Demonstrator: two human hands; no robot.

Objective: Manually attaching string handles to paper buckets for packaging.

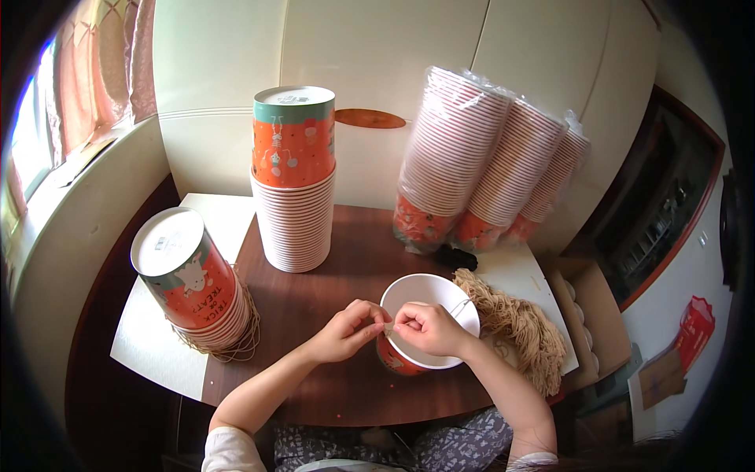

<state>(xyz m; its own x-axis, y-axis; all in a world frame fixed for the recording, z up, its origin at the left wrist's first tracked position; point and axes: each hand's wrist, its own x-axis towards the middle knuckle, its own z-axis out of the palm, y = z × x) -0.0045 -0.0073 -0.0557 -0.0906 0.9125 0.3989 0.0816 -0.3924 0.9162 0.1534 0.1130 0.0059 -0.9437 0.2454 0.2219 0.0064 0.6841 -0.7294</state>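
Note:
A white-lined paper bucket [429,286] with an orange printed outside stands in front of me, its mouth facing up. My left hand [354,329] and my right hand [429,326] meet at its near left rim, both closed in a fingertip pinch. Between the fingertips shows a small pale bit of cord [388,327], mostly covered by my fingers. Another thin length of cord [461,307] lies by the bucket's right inner wall. To the right, a thick hank of tan cord [515,326] touches the table beside the bucket.
A tall upside-down stack of buckets [293,212] stands at the back. Another upside-down stack [189,271] leans at left, with loops of cord round its base. Plastic-wrapped stacks [456,149] stand back right, near a black object [456,258]. A cardboard box [602,311] sits right of the table.

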